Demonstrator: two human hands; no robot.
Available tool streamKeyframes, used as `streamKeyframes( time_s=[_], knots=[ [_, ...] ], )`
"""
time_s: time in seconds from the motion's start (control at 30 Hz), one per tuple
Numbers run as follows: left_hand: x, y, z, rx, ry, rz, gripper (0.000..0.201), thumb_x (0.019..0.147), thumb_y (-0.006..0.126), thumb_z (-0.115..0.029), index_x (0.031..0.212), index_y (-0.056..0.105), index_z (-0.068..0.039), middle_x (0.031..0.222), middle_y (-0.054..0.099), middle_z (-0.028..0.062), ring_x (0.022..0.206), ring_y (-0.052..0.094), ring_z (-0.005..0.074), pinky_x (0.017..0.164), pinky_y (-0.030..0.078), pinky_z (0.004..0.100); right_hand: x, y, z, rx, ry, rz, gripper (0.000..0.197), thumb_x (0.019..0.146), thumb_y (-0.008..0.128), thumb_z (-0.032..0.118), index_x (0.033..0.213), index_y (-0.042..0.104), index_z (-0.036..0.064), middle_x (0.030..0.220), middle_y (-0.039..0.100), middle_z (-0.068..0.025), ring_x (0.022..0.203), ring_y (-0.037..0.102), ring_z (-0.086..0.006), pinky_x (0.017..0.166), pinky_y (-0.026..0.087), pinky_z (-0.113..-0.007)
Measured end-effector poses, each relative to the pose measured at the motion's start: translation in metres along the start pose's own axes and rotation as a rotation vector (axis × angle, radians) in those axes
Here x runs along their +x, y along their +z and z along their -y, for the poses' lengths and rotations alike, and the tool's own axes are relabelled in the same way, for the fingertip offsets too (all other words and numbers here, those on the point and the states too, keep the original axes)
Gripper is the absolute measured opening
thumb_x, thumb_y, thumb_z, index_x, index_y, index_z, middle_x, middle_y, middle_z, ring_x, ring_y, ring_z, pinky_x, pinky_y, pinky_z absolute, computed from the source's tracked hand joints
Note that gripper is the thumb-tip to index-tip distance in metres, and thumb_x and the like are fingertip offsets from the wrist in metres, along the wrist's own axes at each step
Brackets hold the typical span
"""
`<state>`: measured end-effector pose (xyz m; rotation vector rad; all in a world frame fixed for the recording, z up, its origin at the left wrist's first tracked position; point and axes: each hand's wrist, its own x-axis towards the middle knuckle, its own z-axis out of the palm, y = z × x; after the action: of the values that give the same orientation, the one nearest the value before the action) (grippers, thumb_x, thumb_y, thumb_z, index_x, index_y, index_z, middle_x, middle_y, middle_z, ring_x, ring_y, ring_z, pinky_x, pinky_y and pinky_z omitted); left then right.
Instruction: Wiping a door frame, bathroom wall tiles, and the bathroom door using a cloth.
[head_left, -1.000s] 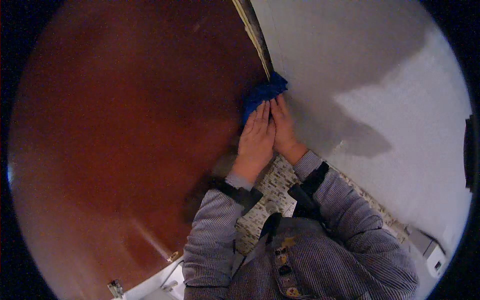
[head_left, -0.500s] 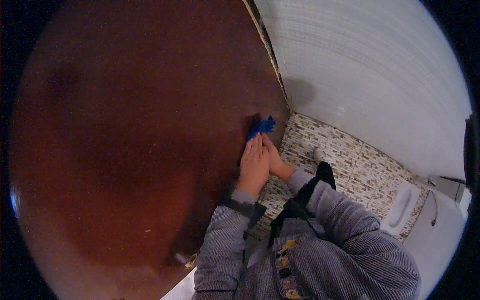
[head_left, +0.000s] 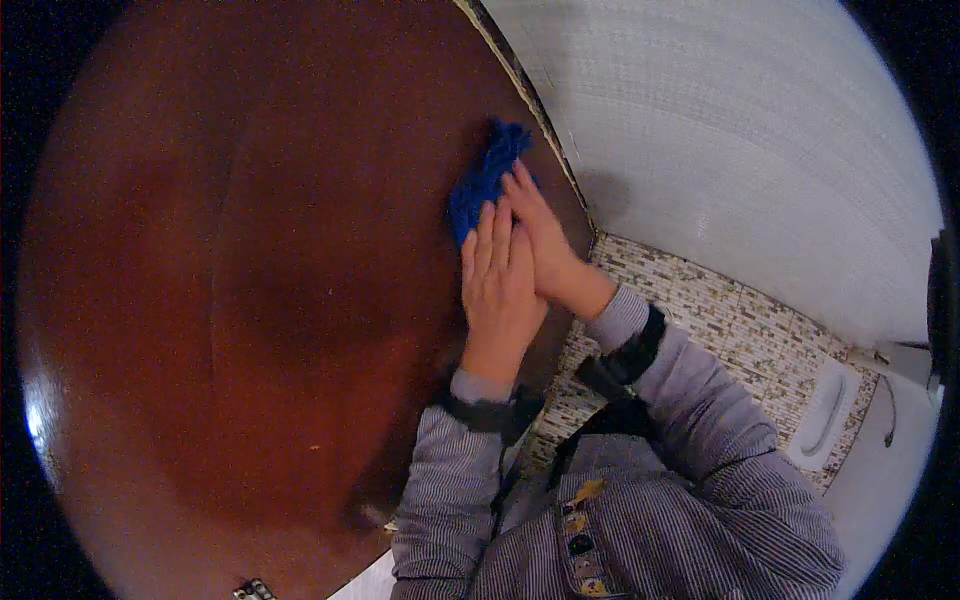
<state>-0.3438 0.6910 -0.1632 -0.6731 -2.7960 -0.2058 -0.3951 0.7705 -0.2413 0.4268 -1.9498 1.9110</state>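
A crumpled blue cloth [head_left: 478, 195] lies against the broad reddish-brown door panel [head_left: 290, 210], close to its right edge. Over the cloth's lower part my left hand [head_left: 497, 290] presses with its fingers straight and laid flat. My right hand [head_left: 548, 240] overlaps it from the right, fingers extended along the cloth's right side. Between them the two hands hold the cloth to the panel. The right thumb and both palms are hidden.
A pale wall [head_left: 720, 130] meets the panel at a worn, dark-edged strip [head_left: 540, 105]. Mosaic-patterned floor tiles [head_left: 690, 290] lie below. A white squat toilet [head_left: 825, 415] is set in the floor at right. A metal fitting [head_left: 255, 589] shows at the lower left.
Both hands have slid up the panel with the blue cloth, and more of the cloth shows. The right arm has reached farther forward, and the view has shifted slightly.
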Motion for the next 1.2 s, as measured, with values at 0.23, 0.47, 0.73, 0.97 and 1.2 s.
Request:
streamKeyframes(
  time_s=[0.23,0.47,0.73,0.97,1.2],
  knots=[
    [0.064,0.037,0.001,0.072,0.081,0.057,0.064,0.059,0.073,-0.010,0.118,0.050,0.004,0.141,0.036,0.0202,0.136,0.025,0.0345,0.111,0.019,0.0472,0.044,-0.035,-0.046,-0.187,0.020,0.009,0.062,0.085,0.053,0.022,0.138,0.031,-0.0016,0.147,0.021,-0.0259,0.134,0.027,-0.0416,0.109,0.027,-0.042],
    [0.006,0.067,0.010,0.052,0.015,0.269,0.071,0.057,0.076,-0.012,0.121,0.049,0.003,0.141,0.036,0.0203,0.136,0.025,0.0352,0.112,0.019,0.0467,-0.039,-0.004,-0.085,-0.155,0.225,0.140,0.066,0.085,0.054,0.026,0.139,0.029,-0.0039,0.145,0.025,-0.0253,0.137,0.019,-0.0412,0.112,0.020,-0.043],
    [-0.104,0.028,0.003,-0.064,-0.096,0.400,0.070,0.055,0.077,-0.011,0.118,0.049,0.003,0.141,0.035,0.0211,0.135,0.027,0.0360,0.111,0.020,0.0479,-0.149,0.042,-0.036,-0.023,0.304,0.228,0.072,0.081,0.059,0.027,0.137,0.029,-0.0059,0.144,0.025,-0.0279,0.136,0.017,-0.0449,0.112,0.017,-0.047],
    [-0.161,-0.040,-0.015,-0.041,-0.179,0.156,0.061,0.068,0.072,-0.027,0.118,0.051,0.000,0.140,0.035,0.0237,0.130,0.031,0.0436,0.106,0.022,0.0560,-0.137,0.048,0.074,0.058,-0.059,0.105,0.065,0.076,0.062,0.025,0.132,0.039,-0.0010,0.141,0.024,-0.0331,0.133,0.017,-0.0528,0.107,0.022,-0.056],
    [-0.141,-0.084,-0.018,0.021,-0.235,-0.158,0.060,0.074,0.069,-0.030,0.122,0.049,0.000,0.140,0.034,0.0265,0.128,0.031,0.0478,0.104,0.023,0.0576,-0.056,0.043,0.135,-0.066,-0.432,0.166,0.049,0.077,0.058,0.016,0.123,0.049,0.0015,0.141,0.026,-0.0321,0.130,0.022,-0.0546,0.103,0.029,-0.057]
  ],
)
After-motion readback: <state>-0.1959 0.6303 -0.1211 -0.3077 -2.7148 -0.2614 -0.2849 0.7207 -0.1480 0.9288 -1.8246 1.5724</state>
